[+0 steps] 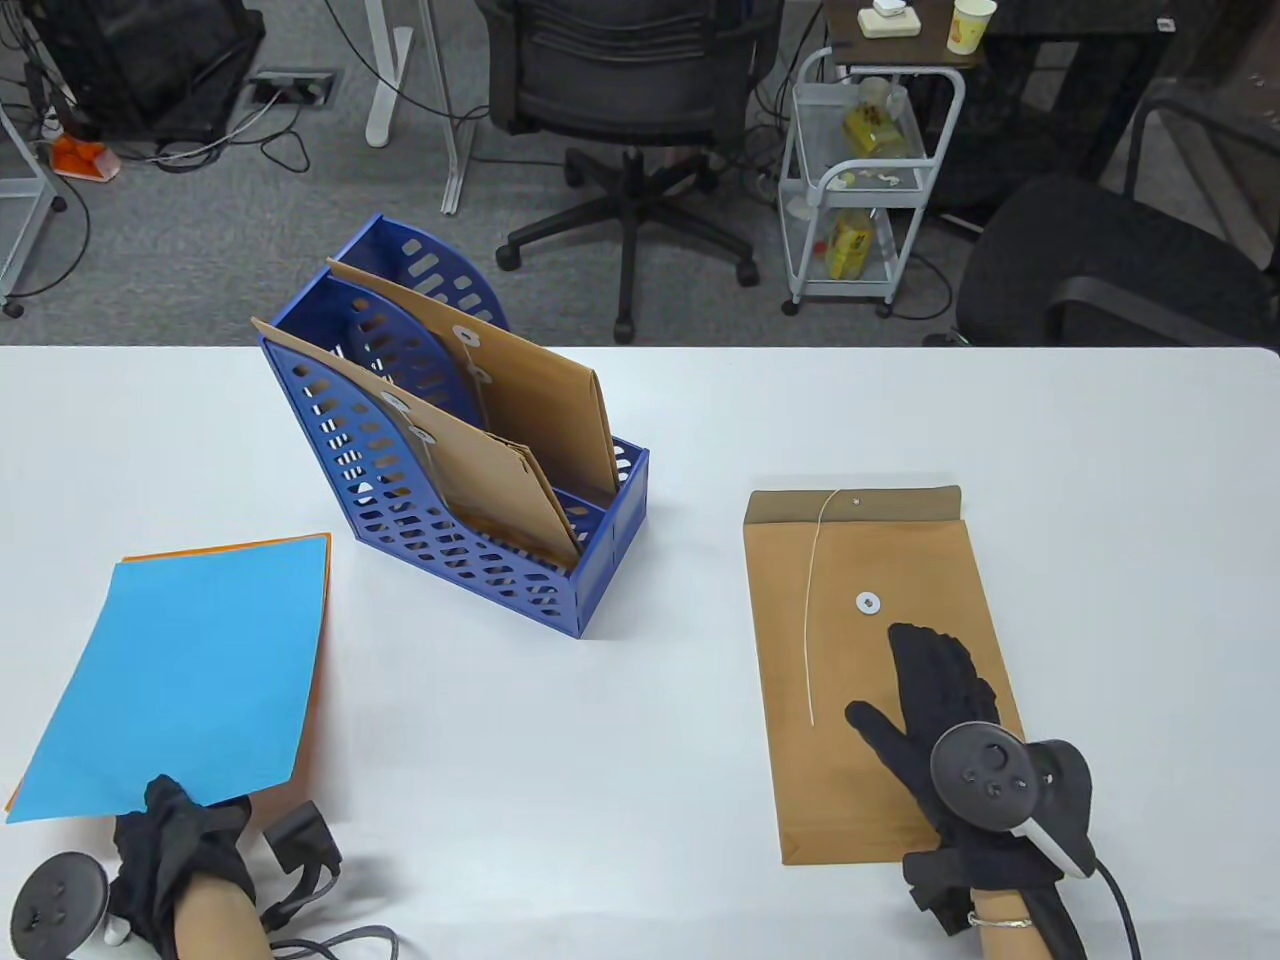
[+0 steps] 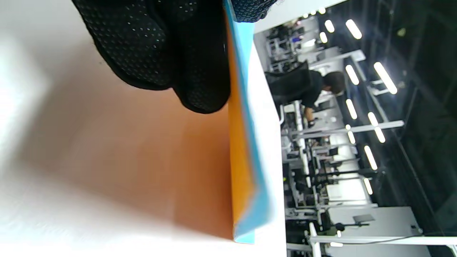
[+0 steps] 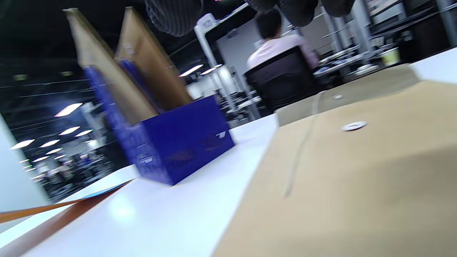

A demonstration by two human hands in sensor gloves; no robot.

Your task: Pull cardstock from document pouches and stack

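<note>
A blue cardstock sheet (image 1: 190,670) lies on top of an orange sheet (image 1: 312,700) at the table's left front. My left hand (image 1: 175,820) pinches their near edge, thumb on top; in the left wrist view the fingers (image 2: 160,53) are under the orange sheet (image 2: 239,160) and the sheets are raised off the table. A brown document pouch (image 1: 870,660) lies flat at the right with its flap open and string loose. My right hand (image 1: 935,690) rests flat on the pouch's lower half, fingers spread. The pouch also shows in the right wrist view (image 3: 357,178).
A blue file holder (image 1: 450,520) stands at the table's middle with two brown pouches (image 1: 530,400) upright in it. A black strap (image 1: 300,850) and cable lie near my left wrist. Office chairs and a cart stand beyond the table's far edge.
</note>
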